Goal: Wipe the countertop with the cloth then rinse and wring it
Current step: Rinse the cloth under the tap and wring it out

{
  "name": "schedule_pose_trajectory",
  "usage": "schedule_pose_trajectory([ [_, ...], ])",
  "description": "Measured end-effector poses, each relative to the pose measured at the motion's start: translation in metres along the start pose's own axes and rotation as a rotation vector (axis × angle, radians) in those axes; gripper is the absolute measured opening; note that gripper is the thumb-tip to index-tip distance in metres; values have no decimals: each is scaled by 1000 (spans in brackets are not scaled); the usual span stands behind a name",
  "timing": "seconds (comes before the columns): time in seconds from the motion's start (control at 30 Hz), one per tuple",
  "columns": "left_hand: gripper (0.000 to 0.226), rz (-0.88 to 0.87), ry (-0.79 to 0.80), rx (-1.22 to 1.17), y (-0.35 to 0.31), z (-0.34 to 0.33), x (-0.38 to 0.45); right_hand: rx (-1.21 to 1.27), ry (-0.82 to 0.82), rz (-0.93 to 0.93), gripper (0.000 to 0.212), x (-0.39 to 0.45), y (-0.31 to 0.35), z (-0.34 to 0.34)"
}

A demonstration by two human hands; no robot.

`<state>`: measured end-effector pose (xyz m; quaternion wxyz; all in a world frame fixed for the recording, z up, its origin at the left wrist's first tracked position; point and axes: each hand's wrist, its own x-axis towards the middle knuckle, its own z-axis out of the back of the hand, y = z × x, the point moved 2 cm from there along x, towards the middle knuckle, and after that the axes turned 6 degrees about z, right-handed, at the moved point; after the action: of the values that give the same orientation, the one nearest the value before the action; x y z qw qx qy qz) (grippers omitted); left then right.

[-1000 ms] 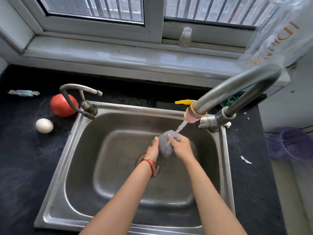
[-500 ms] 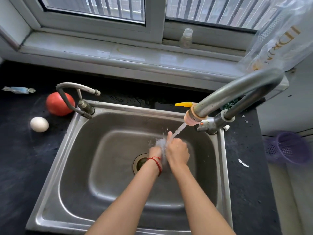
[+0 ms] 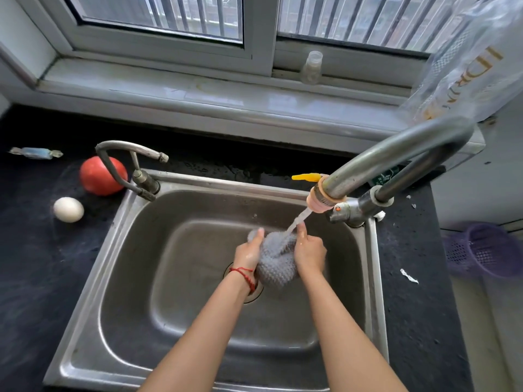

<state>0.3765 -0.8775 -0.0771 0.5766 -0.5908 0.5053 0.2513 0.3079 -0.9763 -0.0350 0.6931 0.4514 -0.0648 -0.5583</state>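
A grey knitted cloth (image 3: pixel 276 264) hangs bunched between both hands over the steel sink (image 3: pixel 141 278). My left hand (image 3: pixel 249 253) grips its left side, and a red string circles that wrist. My right hand (image 3: pixel 310 251) grips its right side. Water streams from the big curved faucet (image 3: pixel 396 154), through its pink nozzle (image 3: pixel 325 200), onto the top of the cloth. The drain (image 3: pixel 249 292) lies just under my left wrist, partly hidden. The dark countertop (image 3: pixel 42 278) surrounds the sink.
A red tomato (image 3: pixel 96 176), a white egg (image 3: pixel 68 209) and a wrapped sweet (image 3: pixel 35 152) lie on the counter left of the sink. A smaller tap (image 3: pixel 127 162) stands at the sink's back left corner. A purple basket (image 3: pixel 486 250) sits at the right. A small bottle (image 3: pixel 311 67) stands on the sill.
My hands pressed together on the cloth half a second ago, then drew apart. The cloth now shows spread wider between them, still under the stream.
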Motion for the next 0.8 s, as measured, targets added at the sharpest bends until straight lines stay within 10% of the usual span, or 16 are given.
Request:
schedule_pose_trajectory([
  [0.1,20,-15,63,-94,-10,13,-8,204,309,-5,53,2,-3,4],
  [0.23,19,-368,-121,363,-21,21,-9,294,642,61,14,2,-5,9],
  [0.47,30,-454,-619,928,-18,15,-27,90,291,263,17,1,6,5],
  [0.8,36,-15,-36,292,3,-18,-16,-129,183,269,62,-44,25,-16],
])
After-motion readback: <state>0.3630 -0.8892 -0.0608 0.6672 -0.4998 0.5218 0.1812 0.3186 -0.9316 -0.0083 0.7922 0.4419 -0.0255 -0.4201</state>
